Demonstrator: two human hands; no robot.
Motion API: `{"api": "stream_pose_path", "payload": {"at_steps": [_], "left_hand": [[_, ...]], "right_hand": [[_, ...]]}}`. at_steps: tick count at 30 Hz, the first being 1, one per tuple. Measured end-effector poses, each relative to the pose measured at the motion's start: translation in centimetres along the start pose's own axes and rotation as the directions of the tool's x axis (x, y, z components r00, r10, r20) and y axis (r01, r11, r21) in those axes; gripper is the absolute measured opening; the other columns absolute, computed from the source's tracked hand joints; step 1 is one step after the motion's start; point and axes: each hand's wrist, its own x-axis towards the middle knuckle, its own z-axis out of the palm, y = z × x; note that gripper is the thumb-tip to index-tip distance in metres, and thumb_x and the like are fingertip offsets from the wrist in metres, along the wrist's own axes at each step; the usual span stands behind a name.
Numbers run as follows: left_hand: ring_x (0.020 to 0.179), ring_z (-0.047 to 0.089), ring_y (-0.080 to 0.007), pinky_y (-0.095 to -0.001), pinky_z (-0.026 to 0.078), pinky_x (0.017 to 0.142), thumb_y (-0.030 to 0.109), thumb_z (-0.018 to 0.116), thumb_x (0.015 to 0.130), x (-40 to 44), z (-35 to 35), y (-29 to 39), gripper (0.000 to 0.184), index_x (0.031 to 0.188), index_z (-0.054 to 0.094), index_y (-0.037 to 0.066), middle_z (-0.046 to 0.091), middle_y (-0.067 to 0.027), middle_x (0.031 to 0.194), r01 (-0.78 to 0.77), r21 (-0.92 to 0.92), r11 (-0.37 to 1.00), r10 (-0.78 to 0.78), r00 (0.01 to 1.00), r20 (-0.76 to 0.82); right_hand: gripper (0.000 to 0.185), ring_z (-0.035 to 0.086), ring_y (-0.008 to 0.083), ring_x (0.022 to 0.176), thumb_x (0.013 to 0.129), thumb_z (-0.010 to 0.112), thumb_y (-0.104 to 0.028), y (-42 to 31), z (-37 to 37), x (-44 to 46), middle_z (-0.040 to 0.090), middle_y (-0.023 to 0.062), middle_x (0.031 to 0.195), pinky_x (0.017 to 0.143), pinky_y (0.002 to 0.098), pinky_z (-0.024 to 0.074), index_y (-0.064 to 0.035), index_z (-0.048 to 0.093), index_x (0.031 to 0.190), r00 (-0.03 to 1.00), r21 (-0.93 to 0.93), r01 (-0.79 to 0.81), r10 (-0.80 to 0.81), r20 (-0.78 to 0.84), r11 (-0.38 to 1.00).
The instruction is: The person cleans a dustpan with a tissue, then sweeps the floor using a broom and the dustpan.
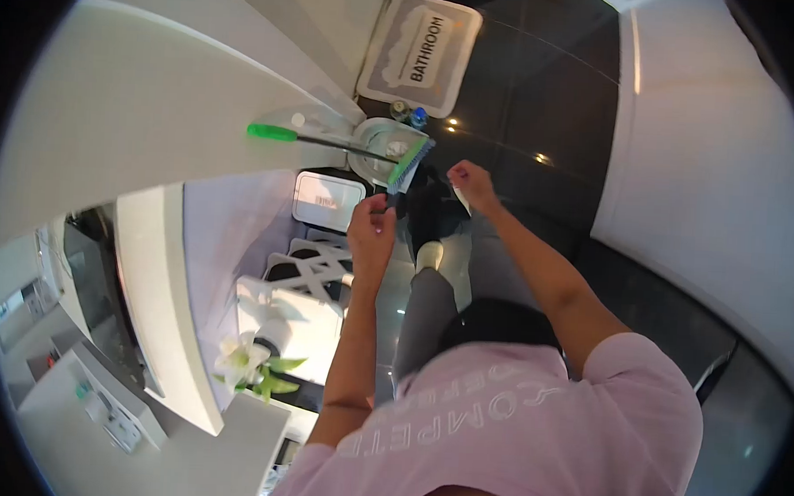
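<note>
A limp black sheet that looks like a plastic bag (pixel 427 205) hangs between my hands in front of my legs. My left hand (pixel 373 229) has its thumb and fingers closed at the bag's left edge. On the other side, my right hand (pixel 475 185) is pinched near its upper right edge; the exact grip is small and blurred. Just beyond stands a round white bin (pixel 358 162) with pale contents. A broom (pixel 331 144) with a green handle lies across it, its green head and bluish bristles close to the bag.
Two small bottles (pixel 410 115) stand behind the bin, before a grey bathroom mat (pixel 463 51). Left are a white box (pixel 328 201), a white folding frame (pixel 312 266) and a table (pixel 313 333) with a white flower (pixel 241 361). Dark tiles (pixel 544 121) cover the floor.
</note>
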Motion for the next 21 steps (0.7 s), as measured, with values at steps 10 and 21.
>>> {"api": "stream_pose_path", "payload": {"at_steps": [10, 21], "left_hand": [[0.086, 0.055, -0.0200, -0.0321, 0.047, 0.072, 0.014, 0.066, 0.077, 15.3, 7.4, -13.7, 0.046, 0.115, 0.045, -0.002, 0.053, -0.0139, 0.102, 0.302, -0.039, 0.952, -0.278, 0.810, -0.517], [0.065, 0.058, -0.0264, -0.0342, 0.045, 0.059, 0.007, 0.057, 0.086, 15.5, 10.2, -18.6, 0.012, 0.094, 0.052, -0.001, 0.060, -0.0157, 0.077, 0.086, 0.202, 0.975, 0.053, 0.801, -0.596]], "right_hand": [[0.015, 0.063, 0.0285, 0.074, 0.076, 0.060, -0.020, 10.2, 20.1, 22.2, 0.064, 0.0138, 0.076, 0.066, 0.0379, 0.0486, -0.0089, 0.062, 0.086, 0.949, -0.349, 0.138, -0.023, 0.315, 0.927], [0.054, 0.057, 0.0328, 0.094, 0.076, 0.055, -0.012, 12.2, 17.9, 19.7, 0.055, 0.0171, 0.112, 0.080, 0.0416, 0.0468, -0.0110, 0.038, 0.128, 0.368, 0.186, 0.624, -0.495, 0.787, 0.759]]}}
